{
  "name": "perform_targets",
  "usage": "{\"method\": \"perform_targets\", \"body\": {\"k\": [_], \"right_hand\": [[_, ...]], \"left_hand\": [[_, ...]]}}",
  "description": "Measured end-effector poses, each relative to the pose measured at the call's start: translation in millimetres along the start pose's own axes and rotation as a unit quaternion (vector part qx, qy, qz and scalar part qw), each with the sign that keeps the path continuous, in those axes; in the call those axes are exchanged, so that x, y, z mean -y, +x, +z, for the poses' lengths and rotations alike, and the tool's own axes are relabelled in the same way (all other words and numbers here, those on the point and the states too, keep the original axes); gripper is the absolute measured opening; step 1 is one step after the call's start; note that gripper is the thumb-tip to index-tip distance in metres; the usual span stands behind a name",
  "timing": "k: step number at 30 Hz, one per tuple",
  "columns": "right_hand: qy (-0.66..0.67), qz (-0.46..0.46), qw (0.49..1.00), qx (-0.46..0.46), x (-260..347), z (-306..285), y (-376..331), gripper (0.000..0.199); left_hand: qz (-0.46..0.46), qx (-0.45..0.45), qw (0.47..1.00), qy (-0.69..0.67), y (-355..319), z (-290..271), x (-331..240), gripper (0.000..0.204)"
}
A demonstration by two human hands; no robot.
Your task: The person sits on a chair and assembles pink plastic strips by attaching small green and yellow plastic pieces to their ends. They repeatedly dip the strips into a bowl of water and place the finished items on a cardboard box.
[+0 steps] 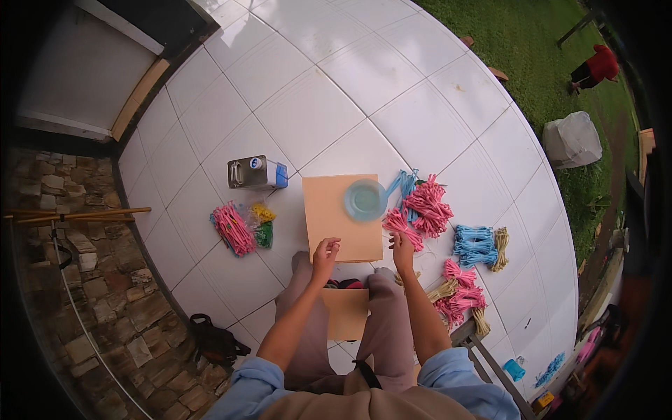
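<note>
Sitting on the white tiled floor (364, 84), the person rests the left hand (324, 253), fingers loosely curled, on the tan board (336, 210); the right hand (402, 246) pinches a pink bundle (404, 228). Nudging the board could tip the pale blue bowl (364, 199).

person at bottom centre of frame: light blue sleeves rolled above elbows, forearms bare; left hand (325, 253) & right hand (402, 250) w/o gloves. mauve-grey trousers, tan garment at lower edge w/ dark strap.
</note>
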State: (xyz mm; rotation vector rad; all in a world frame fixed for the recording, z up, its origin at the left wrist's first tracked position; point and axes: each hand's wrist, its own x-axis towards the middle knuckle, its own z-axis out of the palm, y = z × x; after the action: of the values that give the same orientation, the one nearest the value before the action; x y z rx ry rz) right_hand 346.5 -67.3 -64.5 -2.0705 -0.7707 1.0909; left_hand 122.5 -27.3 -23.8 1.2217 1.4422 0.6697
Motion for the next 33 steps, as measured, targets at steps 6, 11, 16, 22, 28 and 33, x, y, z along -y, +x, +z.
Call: {"method": "perform_targets", "body": {"k": [6,11,16,22,28,33], "right_hand": [[0.108,0.01,0.993,0.042,-62.3,59.3,75.1,0.033],[0.021,0.026,0.987,0.159,-33.5,57.9,78.0,0.041],[0.032,-0.048,0.979,0.194,-34.7,48.1,80.8,0.041],[-0.005,-0.017,0.974,0.224,-28.9,44.6,68.1,0.066],[0.025,0.059,0.958,0.28,-10.5,34.3,44.5,0.089],[0.074,0.007,0.97,0.233,-37.6,45.7,60.5,0.081]], "left_hand": [[0.091,-0.178,0.906,0.373,98.1,15.9,38.2,0.046],[-0.037,-0.091,0.967,0.234,116.3,-5.3,63.5,0.088],[-0.002,-0.003,0.945,0.327,114.1,-6.7,49.9,0.101],[-0.001,0.019,0.947,0.32,103.0,-17.1,44.7,0.105],[0.079,-0.029,0.981,0.175,98.1,-27.5,146.1,0.103],[0.078,-0.052,0.986,0.141,103.8,-13.6,132.7,0.1]]}}
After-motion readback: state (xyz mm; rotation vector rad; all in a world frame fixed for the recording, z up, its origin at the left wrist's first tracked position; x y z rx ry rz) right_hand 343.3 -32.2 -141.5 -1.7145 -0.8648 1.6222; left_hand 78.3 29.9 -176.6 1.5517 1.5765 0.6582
